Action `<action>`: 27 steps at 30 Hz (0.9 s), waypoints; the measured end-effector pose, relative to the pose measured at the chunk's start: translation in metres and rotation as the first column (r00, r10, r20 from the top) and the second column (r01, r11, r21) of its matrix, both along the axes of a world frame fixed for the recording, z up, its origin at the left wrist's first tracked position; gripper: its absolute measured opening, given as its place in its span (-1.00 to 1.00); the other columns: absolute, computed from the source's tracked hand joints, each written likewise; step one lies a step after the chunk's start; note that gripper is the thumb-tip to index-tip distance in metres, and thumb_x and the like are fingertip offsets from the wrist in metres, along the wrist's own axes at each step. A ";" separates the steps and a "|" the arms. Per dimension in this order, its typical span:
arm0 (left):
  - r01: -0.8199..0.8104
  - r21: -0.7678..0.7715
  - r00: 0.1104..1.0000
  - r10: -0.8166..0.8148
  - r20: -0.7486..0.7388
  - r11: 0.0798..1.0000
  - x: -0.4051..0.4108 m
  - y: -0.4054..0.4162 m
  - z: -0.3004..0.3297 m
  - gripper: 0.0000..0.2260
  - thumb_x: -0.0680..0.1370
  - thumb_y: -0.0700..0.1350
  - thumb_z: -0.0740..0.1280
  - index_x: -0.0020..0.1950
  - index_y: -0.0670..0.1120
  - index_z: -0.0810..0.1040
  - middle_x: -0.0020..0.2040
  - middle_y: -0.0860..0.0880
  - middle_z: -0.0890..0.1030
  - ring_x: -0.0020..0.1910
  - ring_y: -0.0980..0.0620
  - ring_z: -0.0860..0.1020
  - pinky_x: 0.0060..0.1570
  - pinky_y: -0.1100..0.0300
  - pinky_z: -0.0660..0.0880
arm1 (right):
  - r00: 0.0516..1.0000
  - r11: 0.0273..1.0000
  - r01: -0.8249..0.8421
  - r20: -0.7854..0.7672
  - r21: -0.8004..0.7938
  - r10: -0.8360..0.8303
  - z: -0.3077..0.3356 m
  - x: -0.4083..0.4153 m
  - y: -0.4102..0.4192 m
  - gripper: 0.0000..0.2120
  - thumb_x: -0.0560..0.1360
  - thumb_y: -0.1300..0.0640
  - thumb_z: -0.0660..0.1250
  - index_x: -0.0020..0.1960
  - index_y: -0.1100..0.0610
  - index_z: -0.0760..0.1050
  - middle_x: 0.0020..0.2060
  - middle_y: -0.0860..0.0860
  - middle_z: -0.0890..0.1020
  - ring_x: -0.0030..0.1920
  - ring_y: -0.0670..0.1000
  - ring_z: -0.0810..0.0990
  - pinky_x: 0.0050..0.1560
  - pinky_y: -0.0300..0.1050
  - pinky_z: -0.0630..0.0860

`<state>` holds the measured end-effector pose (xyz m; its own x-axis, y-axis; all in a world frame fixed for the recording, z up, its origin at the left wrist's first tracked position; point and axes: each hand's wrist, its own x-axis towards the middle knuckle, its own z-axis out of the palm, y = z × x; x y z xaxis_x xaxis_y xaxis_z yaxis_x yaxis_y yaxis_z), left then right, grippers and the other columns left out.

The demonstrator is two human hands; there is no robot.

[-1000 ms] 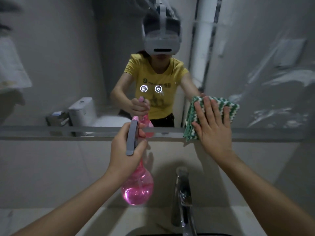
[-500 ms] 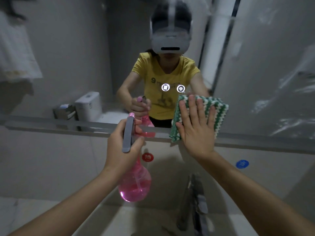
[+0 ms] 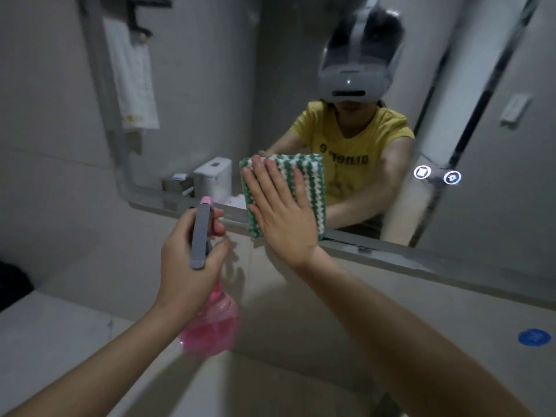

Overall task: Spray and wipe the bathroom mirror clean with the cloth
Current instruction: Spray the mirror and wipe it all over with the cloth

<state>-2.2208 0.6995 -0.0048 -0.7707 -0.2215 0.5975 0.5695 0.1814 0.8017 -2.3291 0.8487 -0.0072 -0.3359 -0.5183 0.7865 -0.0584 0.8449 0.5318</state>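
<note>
We are mid-wipe: our right hand [image 3: 282, 218], fingers flat, presses the green-and-white cloth [image 3: 284, 188] on the mirror [image 3: 210, 100] at frame centre; our left hand [image 3: 192, 254] grips the pink spray bottle [image 3: 210, 326]. Most glass looks unwiped.

Two bare forearms entering from the lower edge of the frame, no sleeves, watch or rings on the left hand [image 3: 186, 260] or right hand [image 3: 282, 218]. Reflected in the upper right: a yellow short-sleeved T-shirt [image 3: 355, 145] with dark mirrored lettering across the chest, and a grey headset [image 3: 355, 67] with a strap over dark hair.
</note>
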 end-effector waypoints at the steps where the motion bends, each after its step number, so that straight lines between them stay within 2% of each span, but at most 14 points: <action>1: -0.010 0.000 1.000 0.010 -0.001 1.000 0.001 -0.007 0.000 -0.77 0.35 -0.21 0.30 -0.05 0.03 0.49 -0.20 0.01 0.53 -0.20 0.17 0.51 -0.14 0.42 0.43 | 1.000 1.000 0.002 0.000 -0.006 -0.002 -0.001 -0.001 -0.002 -0.52 0.66 0.01 -0.17 0.55 0.11 0.03 0.52 0.03 0.15 0.50 0.02 0.08 0.47 0.13 -0.13; 5: -0.028 -0.020 1.000 0.028 -0.007 0.999 0.008 -0.014 0.004 -0.76 0.34 -0.21 0.29 -0.05 0.04 0.49 -0.19 -0.01 0.53 -0.20 0.16 0.50 -0.14 0.42 0.42 | 1.000 0.999 -0.019 0.000 0.050 0.019 0.005 0.003 0.007 -0.53 0.66 0.04 -0.19 0.54 0.12 0.06 0.51 0.03 0.17 0.50 0.02 0.08 0.47 0.11 -0.20; 9: 0.005 -0.003 1.000 -0.005 -0.017 1.000 0.012 0.009 0.011 -0.77 0.34 -0.22 0.30 -0.05 0.01 0.49 -0.19 -0.02 0.53 -0.21 0.18 0.49 -0.16 0.42 0.43 | 0.999 0.987 -0.031 0.029 0.155 0.027 0.017 0.013 0.035 -0.51 0.63 0.02 -0.08 0.54 0.11 0.07 0.51 0.03 0.18 0.50 0.02 0.06 0.47 0.08 -0.20; 14: 0.086 -0.019 0.996 -0.086 -0.018 0.996 0.015 0.057 0.018 -0.68 0.43 -0.41 0.34 -0.02 0.00 0.50 -0.18 -0.02 0.53 -0.20 0.20 0.51 -0.13 0.41 0.45 | 1.000 0.993 0.007 -0.008 0.114 -0.006 0.023 0.036 0.100 -0.49 0.63 0.00 0.03 0.54 0.09 0.09 0.52 0.02 0.16 0.51 0.01 0.06 0.48 0.08 -0.18; 18: 0.150 -0.025 0.988 -0.151 -0.022 0.988 0.021 0.099 0.024 -0.76 0.34 -0.23 0.30 -0.05 0.02 0.49 -0.21 0.02 0.53 -0.23 0.22 0.50 -0.17 0.44 0.43 | 0.998 0.996 0.051 -0.044 0.068 -0.048 0.019 0.057 0.161 -0.46 0.62 -0.04 0.10 0.55 0.06 0.06 0.52 0.00 0.11 0.53 0.00 -0.05 0.49 0.07 -0.16; 22: 0.205 -0.073 0.978 -0.207 -0.024 0.976 0.028 0.144 0.026 -0.79 0.34 -0.22 0.30 -0.07 -0.01 0.49 -0.22 0.02 0.52 -0.24 0.24 0.50 -0.21 0.45 0.42 | 0.994 0.995 0.097 -0.053 0.029 -0.096 0.010 0.074 0.221 -0.47 0.63 -0.05 0.09 0.55 0.05 0.07 0.53 0.00 0.08 0.53 0.00 -0.05 0.49 0.09 -0.11; 27: 0.268 -0.086 0.963 -0.269 0.006 0.959 0.033 0.185 0.021 -0.75 0.43 -0.42 0.33 -0.04 -0.10 0.49 -0.22 -0.01 0.52 -0.23 0.22 0.51 -0.19 0.42 0.46 | 0.986 0.988 0.154 -0.060 0.005 -0.153 0.001 0.096 0.281 -0.49 0.65 -0.07 0.05 0.55 0.04 0.07 0.53 0.02 -0.01 0.53 0.00 -0.02 0.48 0.11 -0.03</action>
